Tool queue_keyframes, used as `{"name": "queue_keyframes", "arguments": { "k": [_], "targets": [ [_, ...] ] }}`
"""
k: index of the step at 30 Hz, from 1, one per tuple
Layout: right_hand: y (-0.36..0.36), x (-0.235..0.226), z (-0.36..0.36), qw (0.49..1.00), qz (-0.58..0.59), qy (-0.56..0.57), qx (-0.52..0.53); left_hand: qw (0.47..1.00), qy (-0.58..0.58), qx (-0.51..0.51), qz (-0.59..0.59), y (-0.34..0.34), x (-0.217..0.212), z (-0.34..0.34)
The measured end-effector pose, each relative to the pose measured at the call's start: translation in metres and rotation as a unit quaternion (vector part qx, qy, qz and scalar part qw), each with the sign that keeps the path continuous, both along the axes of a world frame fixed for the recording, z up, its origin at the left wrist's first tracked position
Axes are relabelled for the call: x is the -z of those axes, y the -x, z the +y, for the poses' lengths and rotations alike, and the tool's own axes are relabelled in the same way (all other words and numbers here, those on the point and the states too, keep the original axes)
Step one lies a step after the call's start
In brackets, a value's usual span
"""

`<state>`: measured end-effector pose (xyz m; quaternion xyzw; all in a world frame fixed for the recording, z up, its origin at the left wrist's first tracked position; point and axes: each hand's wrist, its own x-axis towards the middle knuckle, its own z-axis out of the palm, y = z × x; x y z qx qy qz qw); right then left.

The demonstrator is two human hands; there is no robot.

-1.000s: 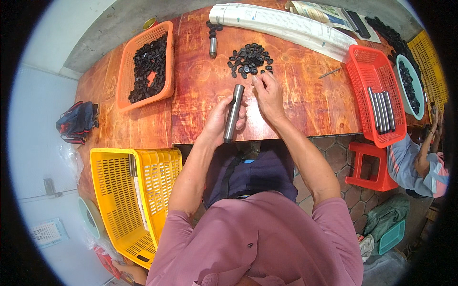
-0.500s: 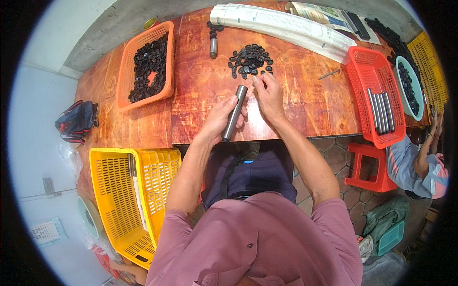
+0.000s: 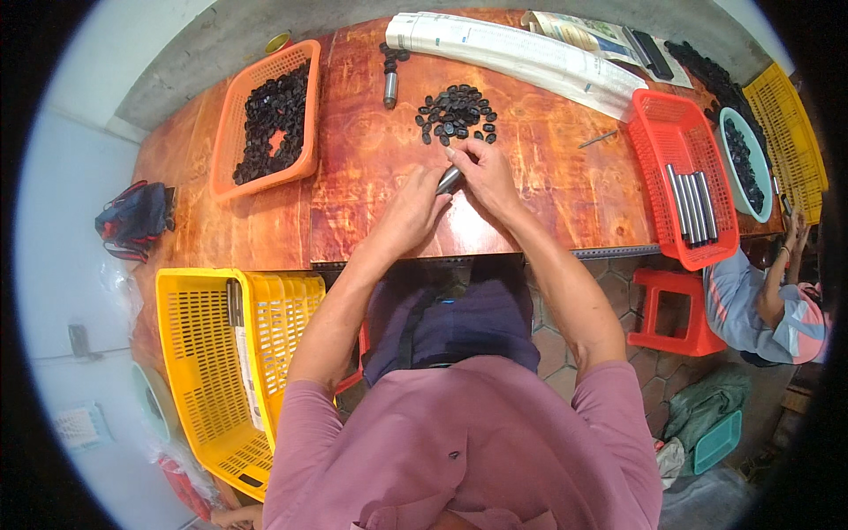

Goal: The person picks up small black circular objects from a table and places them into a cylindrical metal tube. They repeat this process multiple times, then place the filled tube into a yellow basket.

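Note:
A dark grey metal tube (image 3: pixel 450 181) lies in my left hand (image 3: pixel 412 210), whose fingers are wrapped round it; most of its length is hidden. Closed at the tube's far end is my right hand (image 3: pixel 488 184), thumb and fingers pinched together there. Whatever small thing those fingers hold, if anything, is hidden. Just beyond both hands, a loose pile of small black oval plugs (image 3: pixel 457 109) is spread on the wooden table (image 3: pixel 371 185). Farther left stands a short metal cylinder (image 3: pixel 390 90) with a dark end, beside a few more black pieces.
An orange basket (image 3: pixel 223 146) of black plugs stands on the left. To the right, a red basket (image 3: pixel 658 168) holds several metal tubes (image 3: pixel 692 208). A thin rod (image 3: pixel 598 140) lies nearer. A yellow crate (image 3: pixel 208 371) is by my left arm. Another person (image 3: pixel 764 305) sits far right.
My right hand has come back from the pile's edge to the tube's end. The left hand has turned and covers more of the tube. The whole view has shifted slightly.

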<state>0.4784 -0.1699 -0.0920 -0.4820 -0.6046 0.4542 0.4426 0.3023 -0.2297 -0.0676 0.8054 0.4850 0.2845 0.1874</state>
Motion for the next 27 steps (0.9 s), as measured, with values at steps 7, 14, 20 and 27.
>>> {"name": "queue_keyframes", "arguments": {
  "k": [7,14,20,27],
  "targets": [
    [-0.026,-0.017,-0.001,0.988,-0.091,0.045,-0.115,0.989,-0.119,-0.008,0.088,-0.002,0.004,-0.005],
    [-0.038,-0.011,-0.010,0.981,-0.111,0.008,-0.157,0.994,-0.097,-0.006,0.040,0.004,0.007,-0.009],
    [-0.041,-0.028,-0.026,0.976,-0.110,-0.062,-0.176,0.995,-0.095,-0.012,0.026,0.003,0.007,-0.016],
    [-0.041,-0.015,-0.046,0.958,-0.160,-0.209,-0.111,0.994,-0.104,-0.012,0.038,0.002,0.009,-0.022]
  ]
}}
